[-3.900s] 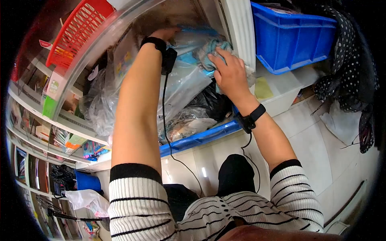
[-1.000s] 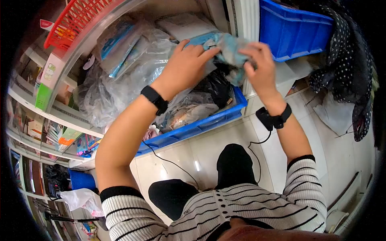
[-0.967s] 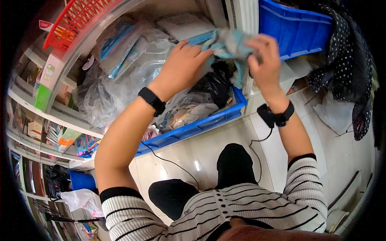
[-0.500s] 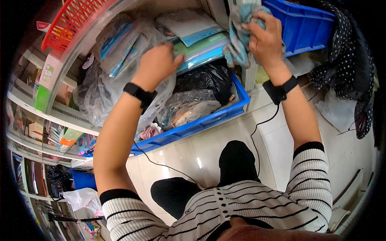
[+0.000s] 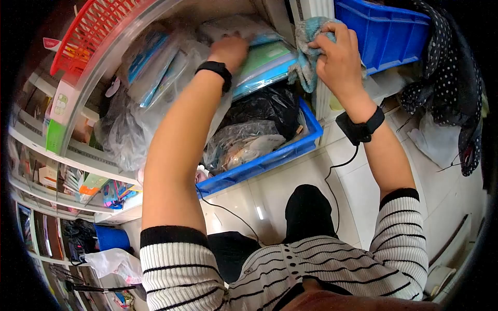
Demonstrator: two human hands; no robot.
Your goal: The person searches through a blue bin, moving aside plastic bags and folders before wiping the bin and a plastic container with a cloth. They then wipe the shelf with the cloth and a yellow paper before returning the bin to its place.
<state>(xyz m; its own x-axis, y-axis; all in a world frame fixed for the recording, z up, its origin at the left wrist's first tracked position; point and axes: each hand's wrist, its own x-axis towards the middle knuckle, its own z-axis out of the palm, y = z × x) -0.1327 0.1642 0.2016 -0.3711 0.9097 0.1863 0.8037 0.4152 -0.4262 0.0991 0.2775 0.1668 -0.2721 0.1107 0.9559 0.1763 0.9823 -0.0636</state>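
In my right hand is a blue and grey cloth, bunched beside a white post. My left hand reaches onto a stack of plastic-wrapped packets; its fingers are blurred and partly hidden at the packets' upper edge. A green and blue packet lies just right of that hand. Clear plastic bags with more packets are on its left. Below the stack, a blue crate holds a black plastic bag and a clear bag.
A red basket stands at the upper left by glass shelves. Another blue crate and a dotted black cloth are at the upper right. Cables hang from both wristbands above the tiled floor. My knees are below the crate.
My left hand has moved up and right, from the clear bag to the packets' upper edge. My right hand still holds the cloth, shifted slightly left and down.
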